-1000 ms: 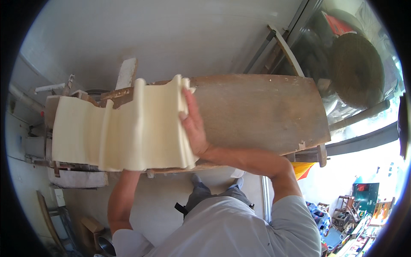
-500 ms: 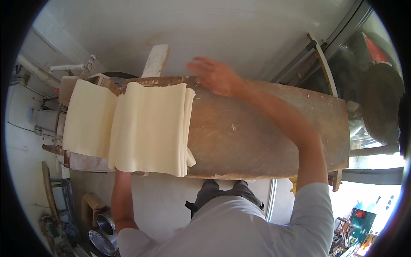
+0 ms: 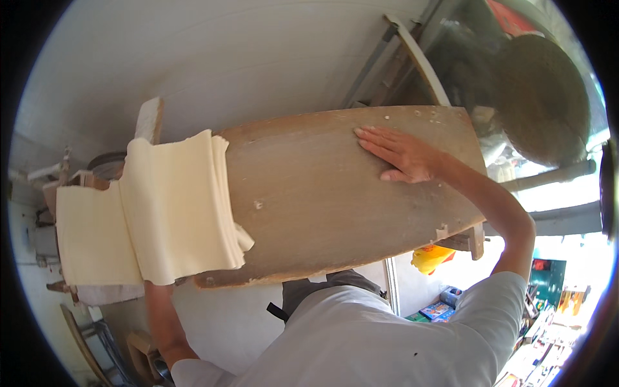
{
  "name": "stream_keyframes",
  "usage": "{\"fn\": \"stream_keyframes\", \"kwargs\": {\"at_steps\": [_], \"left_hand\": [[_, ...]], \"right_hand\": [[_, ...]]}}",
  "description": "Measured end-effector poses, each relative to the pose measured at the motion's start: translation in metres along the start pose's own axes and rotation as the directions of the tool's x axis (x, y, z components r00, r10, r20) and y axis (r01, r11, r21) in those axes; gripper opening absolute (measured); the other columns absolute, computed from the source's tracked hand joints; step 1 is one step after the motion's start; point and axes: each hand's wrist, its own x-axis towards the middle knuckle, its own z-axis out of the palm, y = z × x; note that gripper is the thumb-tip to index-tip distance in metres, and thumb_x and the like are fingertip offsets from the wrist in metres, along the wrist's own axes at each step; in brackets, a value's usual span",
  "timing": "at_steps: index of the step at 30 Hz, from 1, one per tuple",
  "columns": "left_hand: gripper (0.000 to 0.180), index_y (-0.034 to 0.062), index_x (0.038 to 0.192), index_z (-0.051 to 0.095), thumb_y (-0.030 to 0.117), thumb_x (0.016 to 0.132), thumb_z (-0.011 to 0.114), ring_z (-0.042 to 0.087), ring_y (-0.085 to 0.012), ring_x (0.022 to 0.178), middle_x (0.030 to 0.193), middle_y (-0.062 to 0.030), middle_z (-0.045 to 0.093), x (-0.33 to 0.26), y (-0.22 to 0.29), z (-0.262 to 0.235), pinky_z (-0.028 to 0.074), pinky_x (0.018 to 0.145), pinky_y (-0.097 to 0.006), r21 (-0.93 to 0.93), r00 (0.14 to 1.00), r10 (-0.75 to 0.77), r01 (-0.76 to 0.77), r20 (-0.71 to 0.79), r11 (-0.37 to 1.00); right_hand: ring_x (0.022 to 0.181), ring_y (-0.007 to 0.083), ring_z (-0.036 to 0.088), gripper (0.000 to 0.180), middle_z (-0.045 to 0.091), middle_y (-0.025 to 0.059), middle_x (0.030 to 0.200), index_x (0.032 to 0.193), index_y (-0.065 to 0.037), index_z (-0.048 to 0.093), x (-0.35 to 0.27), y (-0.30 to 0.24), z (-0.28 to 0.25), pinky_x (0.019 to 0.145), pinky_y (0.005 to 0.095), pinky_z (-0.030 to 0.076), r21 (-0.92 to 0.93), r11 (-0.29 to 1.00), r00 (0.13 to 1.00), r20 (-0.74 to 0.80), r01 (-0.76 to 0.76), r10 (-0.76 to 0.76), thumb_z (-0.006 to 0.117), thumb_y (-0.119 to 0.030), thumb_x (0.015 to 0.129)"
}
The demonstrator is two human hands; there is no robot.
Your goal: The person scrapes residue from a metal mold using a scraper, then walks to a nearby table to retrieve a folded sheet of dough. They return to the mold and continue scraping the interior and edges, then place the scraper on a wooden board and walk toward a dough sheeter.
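A wide pale dough sheet (image 3: 177, 206) lies folded in several layers on the left part of a long brown wooden board (image 3: 309, 187). Its layered edges face right, and a small flap sticks out near the lower right corner. A further stretch of the sheet runs left toward a machine. My left hand is under the dough at its near edge; only the wrist and forearm (image 3: 166, 316) show, and the fingers are hidden. On the bare right half of the board my right hand (image 3: 406, 155) rests palm down, its fingers stretched out to the left.
Machine parts (image 3: 55, 226) stand at the far left. Behind the board are a pale wall and a white plank end (image 3: 149, 119). A large round dark object (image 3: 541, 97) is at the upper right. A yellow bag (image 3: 432, 258) hangs below the board's near right edge.
My right hand has gone from a blur above the far edge to the board's right part. The view has shifted right, so the dough appears further left. My left hand stays under it.
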Motion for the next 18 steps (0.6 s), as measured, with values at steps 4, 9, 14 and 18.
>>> {"fn": "stream_keyframes", "kwargs": {"at_steps": [4,9,14,18], "left_hand": [[0.049,-0.0069,0.14,0.057,0.031,0.11,0.049,0.058,-0.0306,0.13,0.138,-0.0178,0.063,0.018,0.01,0.003,0.041,0.114,-0.041,0.022,1.0,0.009,-0.009,0.004,1.0],[0.05,-0.007,0.14,0.057,0.032,0.11,0.049,0.057,-0.0297,0.131,0.139,-0.0172,0.063,0.023,0.015,0.004,0.041,0.115,-0.041,0.039,1.0,0.028,-0.027,-0.012,0.999],[0.051,-0.0071,0.141,0.057,0.032,0.111,0.049,0.057,-0.0287,0.132,0.14,-0.0166,0.062,0.006,0.026,0.013,0.04,0.115,-0.04,0.036,0.997,0.021,-0.018,-0.075,0.999],[0.051,-0.0071,0.142,0.056,0.033,0.111,0.048,0.056,-0.028,0.132,0.141,-0.0161,0.062,-0.066,0.038,0.024,0.04,0.116,-0.04,-0.079,0.961,0.027,-0.05,-0.277,0.996]], "right_hand": [[0.15,0.032,0.041,0.061,0.046,0.0195,0.158,0.151,-0.002,0.05,-0.087,0.012,0.016,0.125,0.0463,0.032,0.399,0.857,0.8,-0.366,-0.327,0.476,0.048,-0.046,0.109],[0.125,0.0214,0.063,0.053,0.07,0.0087,0.13,0.135,-0.001,0.066,-0.1,0.084,0.009,0.112,0.037,0.044,0.871,0.463,0.353,-0.387,-0.165,0.852,0.048,-0.044,0.11],[0.123,0.0221,0.064,0.047,0.072,0.0091,0.124,0.121,0.0,0.073,-0.005,0.083,0.006,0.109,0.0359,0.046,0.909,0.417,0.794,-0.25,-0.005,0.555,0.049,-0.039,0.11],[0.111,0.0182,0.068,0.038,0.076,0.0096,0.116,0.108,0.002,0.077,0.013,0.041,0.006,0.1,0.0338,0.053,0.857,0.515,0.867,-0.255,-0.002,0.429,0.057,-0.03,0.109]]}}
